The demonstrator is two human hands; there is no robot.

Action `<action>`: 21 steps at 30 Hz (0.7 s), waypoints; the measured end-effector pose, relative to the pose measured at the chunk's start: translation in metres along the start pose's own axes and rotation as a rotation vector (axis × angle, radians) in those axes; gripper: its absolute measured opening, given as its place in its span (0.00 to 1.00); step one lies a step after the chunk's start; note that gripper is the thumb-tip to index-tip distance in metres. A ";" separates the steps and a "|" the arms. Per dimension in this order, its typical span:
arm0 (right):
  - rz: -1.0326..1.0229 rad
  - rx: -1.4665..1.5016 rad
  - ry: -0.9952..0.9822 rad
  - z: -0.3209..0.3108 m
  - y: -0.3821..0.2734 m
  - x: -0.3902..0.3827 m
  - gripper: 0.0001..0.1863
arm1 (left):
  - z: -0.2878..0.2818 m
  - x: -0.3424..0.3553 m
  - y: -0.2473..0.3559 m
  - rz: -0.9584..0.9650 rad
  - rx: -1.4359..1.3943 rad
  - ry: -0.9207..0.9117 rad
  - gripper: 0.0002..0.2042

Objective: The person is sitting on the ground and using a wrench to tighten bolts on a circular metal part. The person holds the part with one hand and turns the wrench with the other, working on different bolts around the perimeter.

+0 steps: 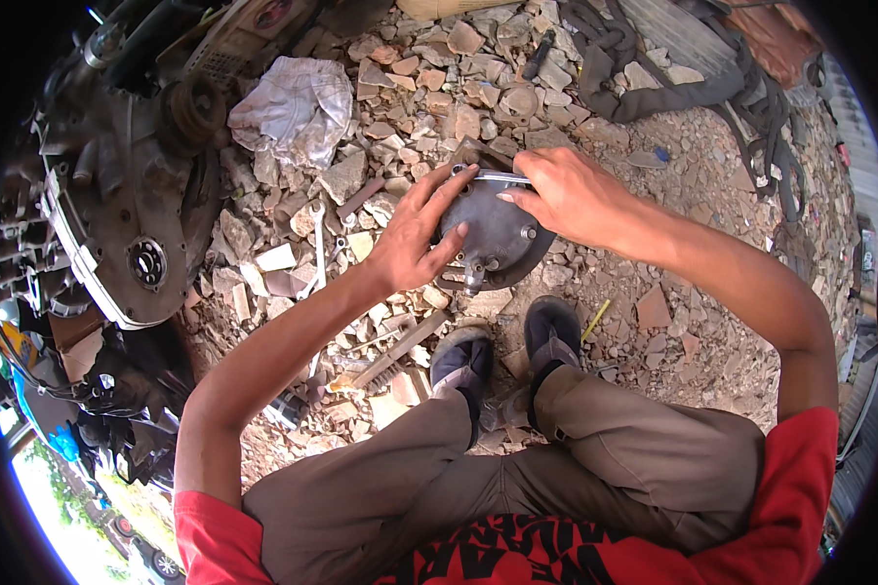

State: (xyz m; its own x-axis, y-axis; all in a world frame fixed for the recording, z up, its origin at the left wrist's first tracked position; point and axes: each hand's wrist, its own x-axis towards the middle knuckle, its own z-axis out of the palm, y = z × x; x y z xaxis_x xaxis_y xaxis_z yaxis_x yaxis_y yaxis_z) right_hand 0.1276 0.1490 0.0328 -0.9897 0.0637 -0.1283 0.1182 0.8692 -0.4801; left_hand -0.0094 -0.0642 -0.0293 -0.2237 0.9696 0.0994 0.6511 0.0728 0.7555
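Observation:
A dark round metal housing with bolts sits on the rubble ahead of my feet. My left hand grips its left side, with fingertips by the ring end of a chrome wrench. My right hand is closed on that wrench, which lies level across the top of the housing; my thumb is just below the shaft. Another wrench lies on the stones left of the housing.
A greasy engine block fills the left side. A white rag lies at the upper left, a dark strap at the upper right. Broken stone covers the ground around my feet; a wood strip lies near them.

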 end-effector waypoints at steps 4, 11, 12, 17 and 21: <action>-0.022 0.009 0.014 0.003 -0.001 -0.001 0.15 | 0.003 -0.001 -0.005 0.012 -0.026 0.045 0.36; -0.173 0.019 0.099 0.011 0.007 -0.006 0.15 | 0.005 0.000 -0.007 0.037 -0.061 0.059 0.39; -0.142 0.021 0.098 0.011 0.008 -0.007 0.15 | 0.005 0.001 -0.008 0.027 -0.060 0.048 0.39; 0.047 -0.039 -0.089 -0.008 0.000 -0.003 0.16 | 0.004 -0.001 -0.007 -0.007 -0.033 0.034 0.38; -0.063 -0.044 -0.024 -0.002 -0.003 -0.003 0.20 | 0.005 -0.001 -0.008 0.010 -0.081 0.060 0.37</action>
State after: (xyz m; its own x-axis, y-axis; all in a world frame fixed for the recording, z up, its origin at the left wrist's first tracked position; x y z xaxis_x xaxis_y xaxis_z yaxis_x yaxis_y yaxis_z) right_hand 0.1299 0.1471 0.0358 -0.9927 -0.0033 -0.1203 0.0515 0.8920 -0.4490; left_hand -0.0104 -0.0643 -0.0384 -0.2624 0.9542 0.1436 0.5929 0.0420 0.8042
